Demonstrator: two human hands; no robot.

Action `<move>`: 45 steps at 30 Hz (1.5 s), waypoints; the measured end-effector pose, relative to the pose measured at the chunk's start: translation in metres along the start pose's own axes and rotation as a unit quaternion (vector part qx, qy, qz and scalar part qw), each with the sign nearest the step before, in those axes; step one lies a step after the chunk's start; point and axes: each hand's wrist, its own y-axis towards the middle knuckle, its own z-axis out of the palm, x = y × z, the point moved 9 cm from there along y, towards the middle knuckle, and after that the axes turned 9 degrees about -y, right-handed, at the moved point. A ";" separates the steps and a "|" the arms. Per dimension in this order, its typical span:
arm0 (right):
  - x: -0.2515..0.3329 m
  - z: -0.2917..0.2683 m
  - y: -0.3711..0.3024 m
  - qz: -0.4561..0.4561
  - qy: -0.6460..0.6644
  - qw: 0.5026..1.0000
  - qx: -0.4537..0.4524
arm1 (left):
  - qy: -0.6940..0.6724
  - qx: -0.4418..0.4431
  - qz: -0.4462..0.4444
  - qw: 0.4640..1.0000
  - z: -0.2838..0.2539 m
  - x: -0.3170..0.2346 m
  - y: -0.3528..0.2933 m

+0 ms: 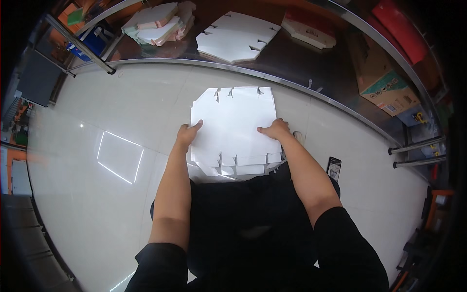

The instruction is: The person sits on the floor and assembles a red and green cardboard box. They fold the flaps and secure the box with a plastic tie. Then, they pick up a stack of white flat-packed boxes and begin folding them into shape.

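Both my hands hold a stack of flat white box blanks (pixel 236 126) with notched flaps along the far and near edges. My left hand (pixel 188 135) grips its left side, thumb lying on top and fingers hidden underneath. On the right side my right hand (pixel 275 130) grips the same stack, its thumb also on the top sheet. The sheets are slightly out of line at the edges. The stack is in front of my knees, over the tiled floor; how high above it I cannot tell.
A low metal shelf (pixel 292 68) runs across the far side. On it lie more white blanks (pixel 238 36), a pile of cut cardboard (pixel 158 24), red-topped cardboard pieces (pixel 309 29) and a cardboard box (pixel 382 73). A phone (pixel 333 168) rests on the floor (pixel 73 160) by my right knee.
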 end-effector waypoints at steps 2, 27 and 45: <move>-0.007 0.008 0.004 0.012 0.106 0.994 0.039 | -0.038 -0.039 -0.037 0.998 -0.009 0.003 -0.006; 0.074 -0.039 -0.079 -0.142 0.429 0.886 -0.109 | -0.324 -0.198 0.006 0.925 -0.056 0.035 0.007; 0.053 -0.083 -0.060 -0.259 0.487 0.822 -0.139 | -0.414 -0.184 0.407 0.793 -0.064 -0.072 -0.038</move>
